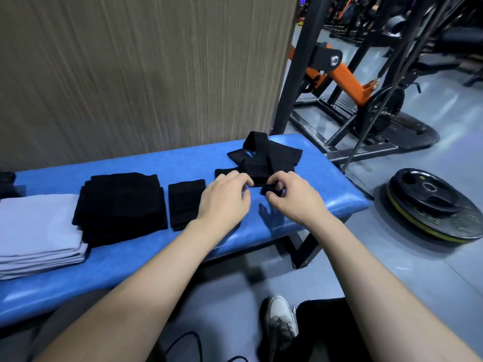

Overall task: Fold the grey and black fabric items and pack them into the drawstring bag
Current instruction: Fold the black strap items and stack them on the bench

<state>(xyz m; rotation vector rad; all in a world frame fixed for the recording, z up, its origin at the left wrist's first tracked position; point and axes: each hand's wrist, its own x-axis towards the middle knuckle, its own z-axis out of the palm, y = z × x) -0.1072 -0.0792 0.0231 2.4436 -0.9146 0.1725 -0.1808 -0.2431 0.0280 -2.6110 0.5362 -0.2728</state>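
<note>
A loose heap of black straps (264, 158) lies at the right end of the blue bench (146, 252). The left hand (224, 197) and the right hand (292, 194) each pinch the near edge of the heap with curled fingers. To the left sit three folded piles: one small black piece (185, 202), one bigger black stack (120, 205), and one grey stack (39, 231). Two weight plates (431, 202) lie stacked on the floor.

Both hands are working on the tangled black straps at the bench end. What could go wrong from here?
1. The black straps lie crossed over each other, so pulling one could drag the others toward the bench edge.
2. The left hand hovers close to the small folded black piece and could knock it askew.
</note>
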